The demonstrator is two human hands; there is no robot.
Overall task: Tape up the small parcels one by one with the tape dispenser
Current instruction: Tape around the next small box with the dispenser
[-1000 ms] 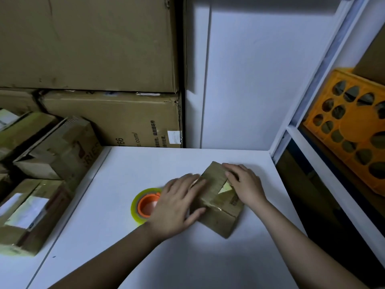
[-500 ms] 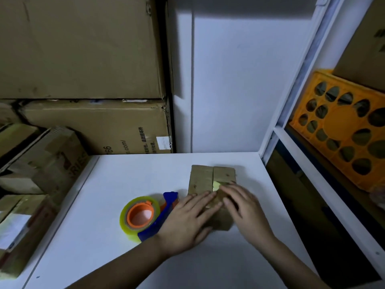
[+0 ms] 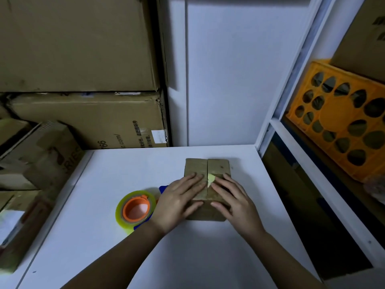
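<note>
Parcel [image 3: 207,170] under left hand [image 3: 177,203], right hand [image 3: 235,202]

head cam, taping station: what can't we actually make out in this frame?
- Blue tape dispenser holding the yellow-green tape roll with orange core, head view: body mostly hidden behind the left hand; cutter unseen.
- Small brown cardboard parcel: near half of its top seam is covered by the left hand and right hand; whether the seam is taped there can't be told.
- Cardboard boxes at left: cut off by the frame edge, label blurred.
</note>
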